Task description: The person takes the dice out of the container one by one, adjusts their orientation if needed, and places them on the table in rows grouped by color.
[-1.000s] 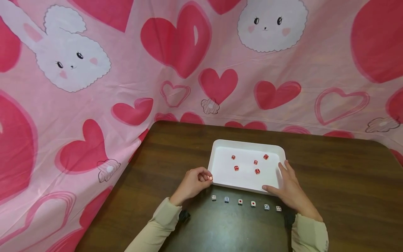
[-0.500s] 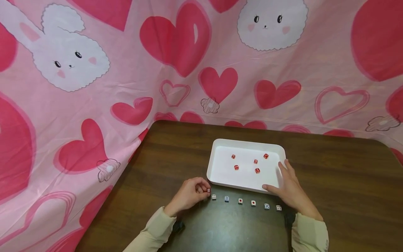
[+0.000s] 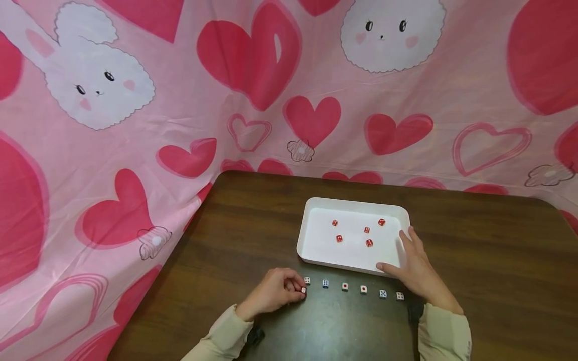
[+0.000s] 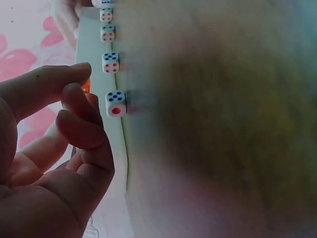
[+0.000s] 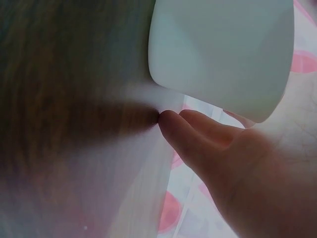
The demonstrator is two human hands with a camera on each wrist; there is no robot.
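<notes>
My left hand [image 3: 275, 292] pinches a small red die [image 3: 303, 290] between thumb and fingertips, just in front of the leftmost white die [image 3: 307, 281]. In the left wrist view the fingers mostly hide the red die [image 4: 86, 86], and only a bit of it shows. My right hand [image 3: 417, 268] rests at the near right corner of a white tray [image 3: 311, 258], fingers straight along its right side and thumb at the front edge. Several red dice lie scattered in the tray, one of them a red die [image 3: 369, 243] near its middle.
White dice, several of them, stand spaced in a row before the tray, ending with a white die [image 3: 400, 296] near my right wrist. A dark wooden table [image 3: 244, 210] carries everything. Pink heart-patterned cloth [image 3: 253, 130] hangs behind and to the left.
My left hand has carried the red die from the tray's front left corner toward me, past the left end of the white row. My right hand has stayed at the tray.
</notes>
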